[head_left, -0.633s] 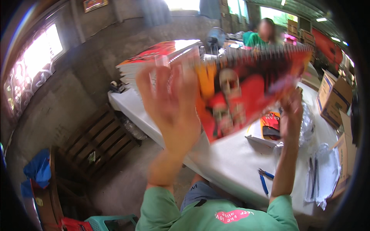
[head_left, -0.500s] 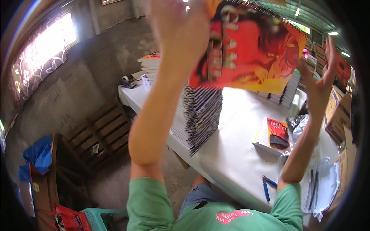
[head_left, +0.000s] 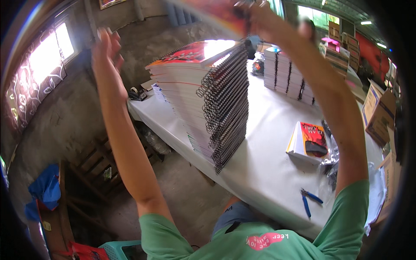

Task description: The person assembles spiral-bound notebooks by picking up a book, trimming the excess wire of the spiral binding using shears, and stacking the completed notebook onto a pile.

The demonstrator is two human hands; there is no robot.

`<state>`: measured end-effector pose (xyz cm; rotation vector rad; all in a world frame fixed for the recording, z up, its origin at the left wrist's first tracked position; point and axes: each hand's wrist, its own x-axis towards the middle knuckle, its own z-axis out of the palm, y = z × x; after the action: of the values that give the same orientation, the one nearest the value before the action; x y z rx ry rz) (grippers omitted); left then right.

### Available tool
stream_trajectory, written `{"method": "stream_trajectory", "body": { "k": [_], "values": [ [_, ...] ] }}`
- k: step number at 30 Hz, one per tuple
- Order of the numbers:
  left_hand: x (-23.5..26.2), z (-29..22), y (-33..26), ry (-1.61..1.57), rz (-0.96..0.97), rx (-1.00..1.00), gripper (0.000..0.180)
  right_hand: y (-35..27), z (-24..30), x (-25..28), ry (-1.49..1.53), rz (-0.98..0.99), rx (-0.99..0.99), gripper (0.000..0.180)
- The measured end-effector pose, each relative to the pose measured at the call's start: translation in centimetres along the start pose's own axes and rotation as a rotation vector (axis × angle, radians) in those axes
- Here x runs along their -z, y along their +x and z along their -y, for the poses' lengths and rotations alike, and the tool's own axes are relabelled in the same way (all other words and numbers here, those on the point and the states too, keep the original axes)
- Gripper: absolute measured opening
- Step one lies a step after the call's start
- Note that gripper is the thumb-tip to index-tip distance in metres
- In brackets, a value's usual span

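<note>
My right hand is raised at the top and closed on the edge of a spiral-bound book, its red and orange cover blurred and partly cut off by the frame. My left hand is up at the left, fingers apart, holding nothing. Between my arms rises a tall stack of spiral-bound books on the white-covered table. Black coil bindings face right along the stack, and a glossy red cover lies on top. The held book is above the stack, apart from it.
Blue-handled pliers lie near the table's front edge. Behind them is a book with a dark object on its cover, beside clear plastic. More bound books stand farther back. Cardboard boxes are at the right, a tape dispenser at the far left corner.
The book has gone from my left hand to my right and moved up and left. My left hand has let go and swung left; my right arm has come inward. The stack's top now shows.
</note>
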<state>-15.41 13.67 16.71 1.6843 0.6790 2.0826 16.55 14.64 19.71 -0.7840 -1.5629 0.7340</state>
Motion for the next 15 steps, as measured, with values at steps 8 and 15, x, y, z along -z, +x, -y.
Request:
{"method": "stream_trajectory", "body": {
  "k": [8, 15],
  "values": [
    [-3.2, 7.5, -6.5, -0.185, -0.012, 0.114, 0.055, -4.2, -2.0, -1.6, -0.543, -0.068, -0.308, 0.076],
    [-4.8, 7.4, -5.5, -0.34, -0.113, 0.064, 0.051, -1.6, -6.3, -3.8, -0.769, -0.359, 0.421, 0.075]
  ]
}}
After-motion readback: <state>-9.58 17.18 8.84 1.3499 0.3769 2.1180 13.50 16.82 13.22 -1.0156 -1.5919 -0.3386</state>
